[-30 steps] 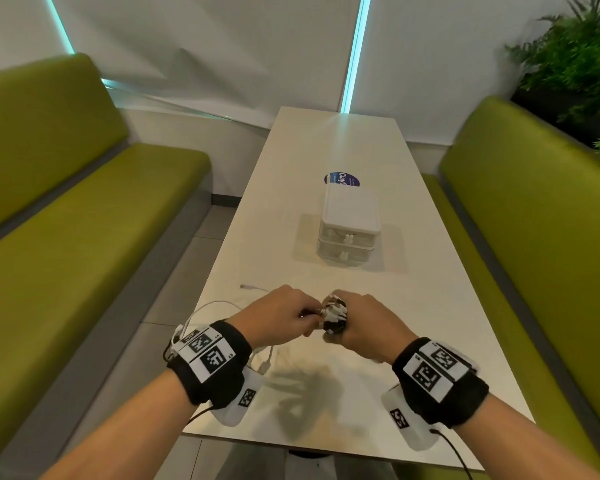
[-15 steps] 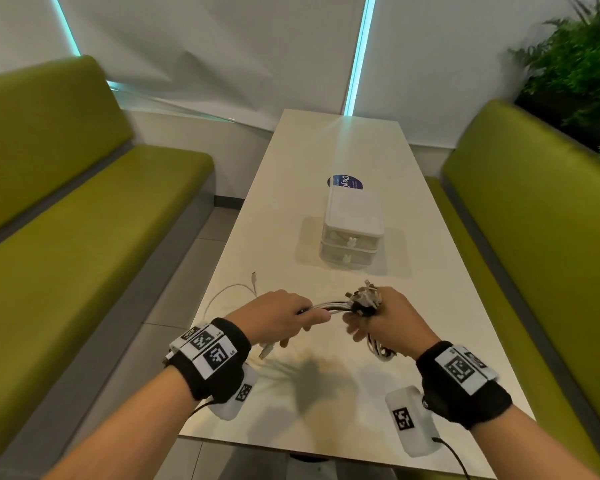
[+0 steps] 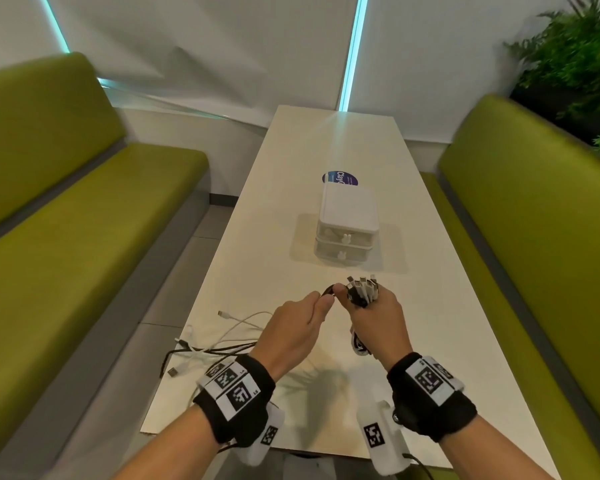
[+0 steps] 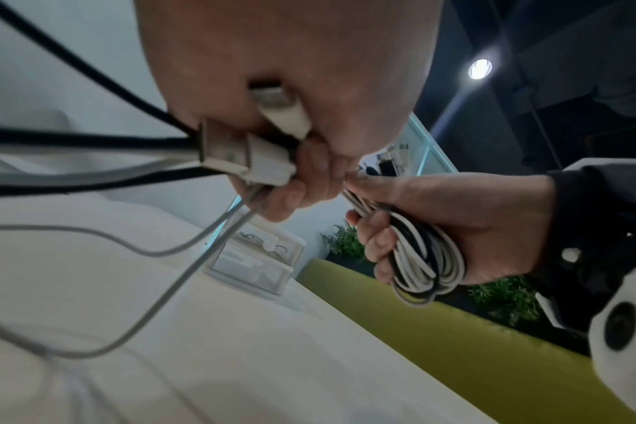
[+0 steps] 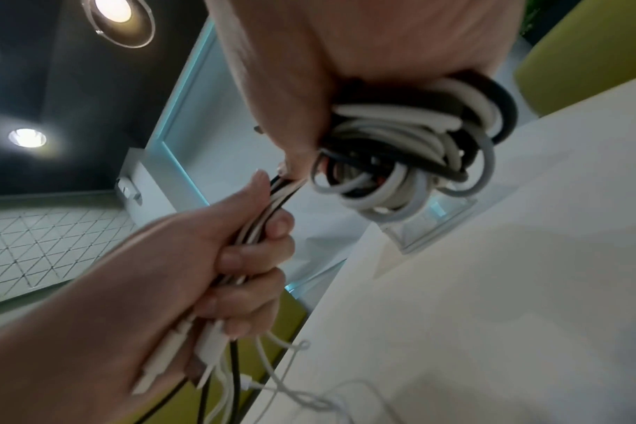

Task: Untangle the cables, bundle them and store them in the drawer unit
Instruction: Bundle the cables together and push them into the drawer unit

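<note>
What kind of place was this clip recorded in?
Probably a booth in a café, canteen or office break area: a long white table stands between two green upholstered benches, with potted greenery behind the right one and recessed ceiling lights overhead.

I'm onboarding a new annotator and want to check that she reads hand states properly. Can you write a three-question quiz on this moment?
1. True or false: both drawers of the drawer unit are closed.
2. What does the right hand grip?
A. a coiled bundle of cables
B. a drawer knob
C. nothing
3. Fill in: the loose cables lie on the table to the ____ of the left hand.

Key: 1 true; 2 A; 3 left.
</note>
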{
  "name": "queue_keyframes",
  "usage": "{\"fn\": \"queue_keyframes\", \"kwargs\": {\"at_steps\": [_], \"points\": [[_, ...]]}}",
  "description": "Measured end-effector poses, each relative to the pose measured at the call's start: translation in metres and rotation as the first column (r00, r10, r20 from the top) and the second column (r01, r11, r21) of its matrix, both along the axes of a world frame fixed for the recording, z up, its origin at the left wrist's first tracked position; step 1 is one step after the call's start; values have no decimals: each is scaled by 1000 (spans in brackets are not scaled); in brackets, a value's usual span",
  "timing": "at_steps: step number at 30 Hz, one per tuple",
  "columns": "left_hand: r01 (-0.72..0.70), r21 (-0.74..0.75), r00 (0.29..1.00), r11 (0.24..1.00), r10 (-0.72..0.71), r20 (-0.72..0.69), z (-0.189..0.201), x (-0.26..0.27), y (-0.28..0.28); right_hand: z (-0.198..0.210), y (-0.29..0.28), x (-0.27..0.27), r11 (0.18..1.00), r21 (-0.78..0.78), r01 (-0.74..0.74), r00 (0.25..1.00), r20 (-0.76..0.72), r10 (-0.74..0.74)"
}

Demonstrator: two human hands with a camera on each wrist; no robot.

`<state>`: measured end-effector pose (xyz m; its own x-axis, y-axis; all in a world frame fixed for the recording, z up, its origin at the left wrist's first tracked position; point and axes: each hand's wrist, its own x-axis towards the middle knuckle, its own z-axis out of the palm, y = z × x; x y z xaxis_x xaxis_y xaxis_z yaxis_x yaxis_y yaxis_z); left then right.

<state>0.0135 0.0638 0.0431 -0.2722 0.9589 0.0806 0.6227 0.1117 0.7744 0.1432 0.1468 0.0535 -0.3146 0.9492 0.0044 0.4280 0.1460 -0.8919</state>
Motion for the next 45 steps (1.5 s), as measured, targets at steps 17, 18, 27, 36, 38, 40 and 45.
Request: {"fn": "queue_keyframes", "kwargs": {"at_steps": [17, 18, 27, 36, 38, 40, 45], "points": [[200, -178, 870, 964, -258, -420, 10, -1, 13, -1, -9, -13, 977, -209, -38, 949, -312, -30], [216, -185, 864, 959, -276, -421, 12, -2, 13, 1, -9, -13, 971, -229, -66, 943, -332, -14], [332, -269, 787, 904, -423, -449, 9, -5, 9, 0, -12, -12, 959, -276, -64, 942, -335, -34], [295, -182, 939, 938, -320, -129, 1, 0, 4, 11, -16, -23, 950, -311, 25, 876, -452, -171], [284, -129, 951, 950, -296, -85, -1, -3, 5, 14, -15, -25, 950, -311, 22, 862, -475, -176], [271, -104, 959, 957, -278, -55, 0, -4, 4, 16, -17, -26, 944, -331, 8, 835, -516, -189], [247, -151, 968, 957, -251, -5, 3, -14, -3, 18, -11, -19, 870, -493, -2, 727, -598, -337]]}}
